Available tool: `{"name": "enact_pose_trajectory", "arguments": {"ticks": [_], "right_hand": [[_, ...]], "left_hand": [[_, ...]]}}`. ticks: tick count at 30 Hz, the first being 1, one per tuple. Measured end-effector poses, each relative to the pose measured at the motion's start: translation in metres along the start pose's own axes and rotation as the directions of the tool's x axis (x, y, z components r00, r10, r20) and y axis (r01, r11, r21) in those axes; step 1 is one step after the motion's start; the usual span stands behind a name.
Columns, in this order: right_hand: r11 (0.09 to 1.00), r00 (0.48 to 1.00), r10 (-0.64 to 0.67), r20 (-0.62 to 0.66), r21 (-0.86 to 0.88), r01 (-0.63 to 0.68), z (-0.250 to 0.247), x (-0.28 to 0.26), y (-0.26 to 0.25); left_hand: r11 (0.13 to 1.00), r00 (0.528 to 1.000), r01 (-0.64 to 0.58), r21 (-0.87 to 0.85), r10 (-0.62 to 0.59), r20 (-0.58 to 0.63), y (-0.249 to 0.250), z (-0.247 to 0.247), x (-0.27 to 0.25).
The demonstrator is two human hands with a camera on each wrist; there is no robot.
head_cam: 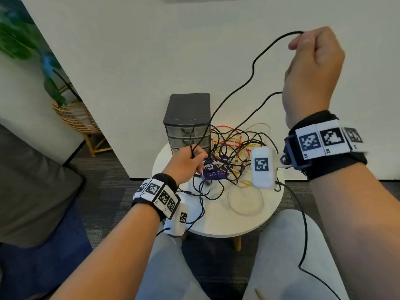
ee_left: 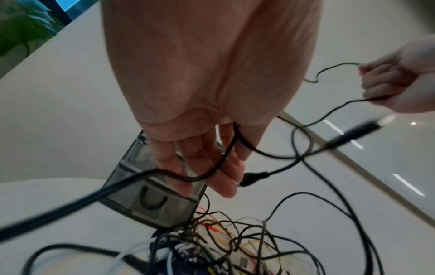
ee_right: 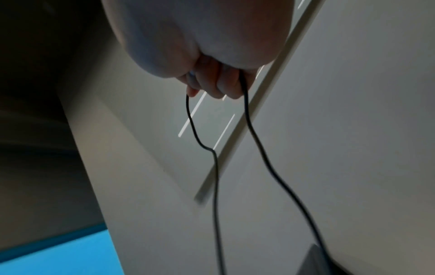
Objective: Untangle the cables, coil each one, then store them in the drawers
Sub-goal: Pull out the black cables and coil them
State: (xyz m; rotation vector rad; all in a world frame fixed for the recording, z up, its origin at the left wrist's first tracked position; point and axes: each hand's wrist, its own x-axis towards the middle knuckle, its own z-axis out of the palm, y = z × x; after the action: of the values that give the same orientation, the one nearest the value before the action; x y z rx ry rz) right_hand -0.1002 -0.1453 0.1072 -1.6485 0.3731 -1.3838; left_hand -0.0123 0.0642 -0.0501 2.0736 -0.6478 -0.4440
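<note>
High above the round white counter (head_cam: 218,224), the right hand (head_cam: 313,70) is raised in a fist, its fingers (ee_left: 381,78) curled tight around a thin black cable (head_cam: 253,68). From that fist two runs of the cable drop: one curves down toward the left hand (head_cam: 186,164), the other falls into the tangle of cables (head_cam: 233,146) on the counter. The left hand hovers just in front of the grey three-drawer unit (head_cam: 188,122), which stands at the back of the counter against the white wall. Its fingers (ee_left: 226,167) hang mostly straight and slightly spread, with a loop of the black cable caught between them and draped across them; whether they pinch it firmly I cannot tell. A black plug (ee_left: 254,177) dangles just beside those fingertips. Beside the drawer unit, the tangle mixes black, red, yellow and white leads over a purple card (head_cam: 214,171). All three drawers look closed.
</note>
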Motion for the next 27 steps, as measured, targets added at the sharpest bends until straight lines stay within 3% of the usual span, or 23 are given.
{"name": "enact_pose_trajectory", "arguments": {"ticks": [5, 11, 16, 21, 27], "right_hand": [[0.998, 0.988, -0.033, -0.152, 0.047, 0.041, -0.012, 0.010, -0.003], [0.992, 0.974, 0.044, -0.223, 0.129, -0.016, -0.021, 0.007, -0.001], [0.984, 0.951, 0.056, -0.304, 0.181, 0.000, -0.031, 0.012, -0.002], [0.987, 0.980, 0.085, -0.178, 0.147, -0.060, -0.023, 0.003, 0.001], [0.980, 0.990, 0.139, 0.015, 0.144, -0.139, -0.003, -0.025, 0.008]], "left_hand": [[0.994, 0.994, 0.106, 0.027, -0.106, -0.029, -0.013, -0.004, 0.005], [0.985, 0.982, 0.168, 0.048, -0.163, -0.090, -0.016, -0.013, 0.016], [0.959, 0.969, 0.244, 0.145, -0.236, -0.072, -0.025, -0.024, 0.017], [0.960, 0.968, 0.251, 0.127, -0.245, -0.062, -0.024, -0.024, 0.016], [0.995, 0.996, 0.079, 0.062, -0.081, 0.030, 0.017, -0.033, 0.010]]}}
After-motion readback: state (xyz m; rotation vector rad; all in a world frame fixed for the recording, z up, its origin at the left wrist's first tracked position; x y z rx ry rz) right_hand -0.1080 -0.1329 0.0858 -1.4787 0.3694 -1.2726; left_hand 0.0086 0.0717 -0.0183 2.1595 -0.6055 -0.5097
